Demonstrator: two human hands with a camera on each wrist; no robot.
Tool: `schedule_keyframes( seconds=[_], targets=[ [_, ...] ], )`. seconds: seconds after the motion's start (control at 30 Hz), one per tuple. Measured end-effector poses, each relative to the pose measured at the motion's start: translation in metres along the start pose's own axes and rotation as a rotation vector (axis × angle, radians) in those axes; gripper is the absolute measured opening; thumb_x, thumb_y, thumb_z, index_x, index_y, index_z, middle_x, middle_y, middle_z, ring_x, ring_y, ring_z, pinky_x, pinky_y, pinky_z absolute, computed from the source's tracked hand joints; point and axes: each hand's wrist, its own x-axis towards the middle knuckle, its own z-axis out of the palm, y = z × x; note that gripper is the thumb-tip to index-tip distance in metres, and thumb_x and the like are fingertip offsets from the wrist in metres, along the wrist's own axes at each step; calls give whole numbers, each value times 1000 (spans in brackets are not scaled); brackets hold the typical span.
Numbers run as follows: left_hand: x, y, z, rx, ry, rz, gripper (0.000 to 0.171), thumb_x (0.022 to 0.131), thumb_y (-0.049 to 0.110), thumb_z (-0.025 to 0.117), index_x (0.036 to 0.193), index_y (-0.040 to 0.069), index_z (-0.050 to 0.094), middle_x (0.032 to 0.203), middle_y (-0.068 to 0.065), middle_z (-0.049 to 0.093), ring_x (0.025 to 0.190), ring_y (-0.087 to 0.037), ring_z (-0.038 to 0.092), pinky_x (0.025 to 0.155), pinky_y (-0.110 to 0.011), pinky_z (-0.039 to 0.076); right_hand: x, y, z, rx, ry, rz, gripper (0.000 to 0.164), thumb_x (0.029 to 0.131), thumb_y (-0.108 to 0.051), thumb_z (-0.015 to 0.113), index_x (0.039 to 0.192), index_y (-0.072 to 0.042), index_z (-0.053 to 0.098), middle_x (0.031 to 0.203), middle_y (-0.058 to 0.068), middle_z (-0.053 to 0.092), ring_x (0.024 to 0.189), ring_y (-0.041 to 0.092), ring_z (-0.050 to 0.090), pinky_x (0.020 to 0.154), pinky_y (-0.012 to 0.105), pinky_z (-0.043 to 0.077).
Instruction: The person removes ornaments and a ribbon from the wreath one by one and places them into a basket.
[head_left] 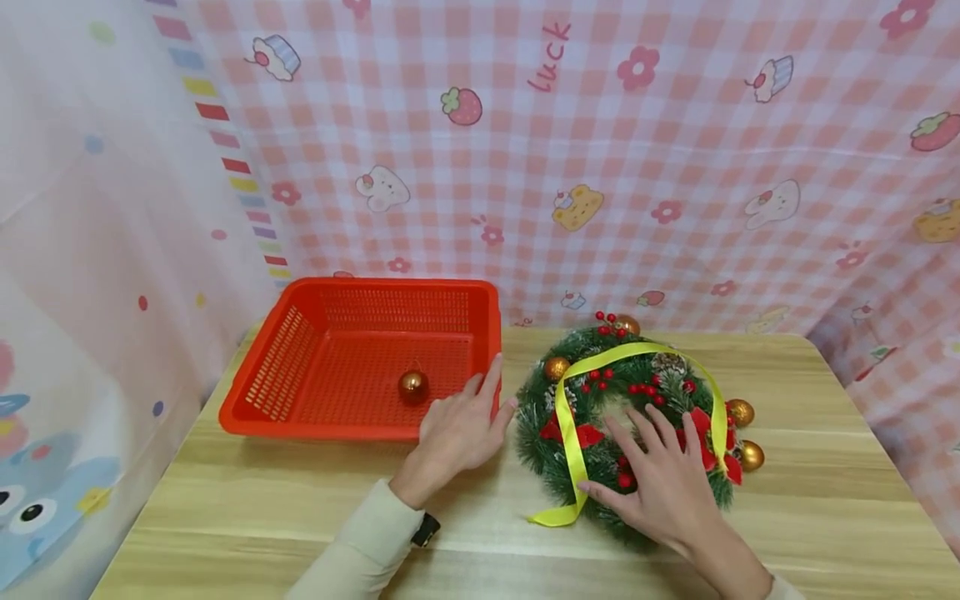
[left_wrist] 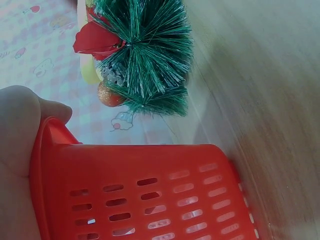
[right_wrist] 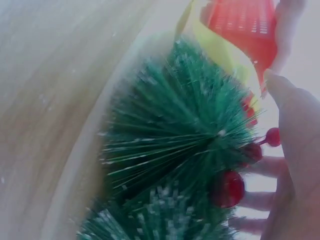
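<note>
A green Christmas wreath [head_left: 551, 454] with red berries, red flowers, pinecones and gold balls lies on the table's right half. A yellow ribbon [head_left: 572, 433] loops across its top, one end trailing onto the table. My right hand [head_left: 663, 483] is spread over the wreath's front right part, thumb tip at the ribbon. The right wrist view shows red berries [right_wrist: 227, 189] beside its fingers. My left hand [head_left: 465, 425] rests at the front right corner of a red plastic basket [head_left: 360, 427], thumb extended over the rim. One shiny copper-coloured ball [head_left: 413, 387] lies inside the basket.
Gold balls [head_left: 752, 455] stick out past the wreath's right side, and another gold ball [head_left: 627, 325] is at its back. Behind the wooden table [head_left: 817, 500] hangs a pink checked cloth [head_left: 525, 167]. A pale printed cloth [head_left: 97, 250] hangs at the left.
</note>
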Motion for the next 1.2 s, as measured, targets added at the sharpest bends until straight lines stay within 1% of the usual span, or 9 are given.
schedule_keyframes(
  seconds=[0.1,0.17,0.23,0.4,0.5,0.57,0.8,1.0,1.2],
  targets=[
    [1,2,0,4,-8,-7,68,104,55,29,161,23,10,148,-13,49,100,-34,68,61,-35,48,1,-1,3,8,-72,86,89,75,-78,62,141,-17,55,137,20,56,130,46,43,104,72,22],
    [1,2,-1,-1,-9,-15,68,104,55,28,161,24,10,148,-12,49,98,-33,69,59,-34,46,3,-1,7,0,-100,102,90,76,-79,60,142,-18,54,137,19,57,129,47,43,103,72,24],
    [0,2,-2,-6,-4,-19,68,104,56,28,161,24,10,148,-12,49,96,-33,69,59,-33,45,6,-1,11,-23,-95,92,90,76,-80,58,142,-19,54,134,18,59,128,47,45,101,72,26],
    [-1,1,-5,-14,9,-15,67,104,55,28,161,25,8,148,-12,50,96,-33,69,59,-33,46,9,1,17,-78,-40,45,89,77,-82,55,141,-21,56,115,15,68,123,45,49,98,68,33],
    [-2,1,-4,-16,16,-9,67,104,54,29,161,24,10,147,-12,50,97,-34,69,61,-35,48,6,4,19,-90,-33,16,88,78,-82,53,143,-23,54,103,12,71,119,41,51,94,63,36],
    [-2,2,-3,-24,16,-8,67,104,53,31,161,24,11,147,-13,50,97,-35,69,62,-36,48,4,6,19,-93,-35,-5,88,78,-82,52,145,-25,53,100,11,71,117,40,52,92,61,37],
    [0,2,-1,-13,5,2,68,104,54,31,161,23,11,148,-12,49,94,-34,69,59,-33,46,-5,15,18,-75,-27,-96,87,80,-82,50,147,-27,49,97,6,71,113,37,54,89,61,39],
    [-1,0,-3,-22,-3,-3,69,103,55,32,161,23,11,149,-13,48,95,-34,69,54,-31,44,-8,30,16,-64,-61,-211,84,83,-79,50,149,-27,47,96,2,68,115,33,52,91,58,38],
    [0,1,-3,-49,-20,-9,69,104,55,30,161,24,8,151,-15,46,99,-36,68,51,-29,41,-8,50,11,-33,-91,-299,82,83,-74,57,151,-31,42,101,0,69,116,33,52,97,56,35]
  ],
)
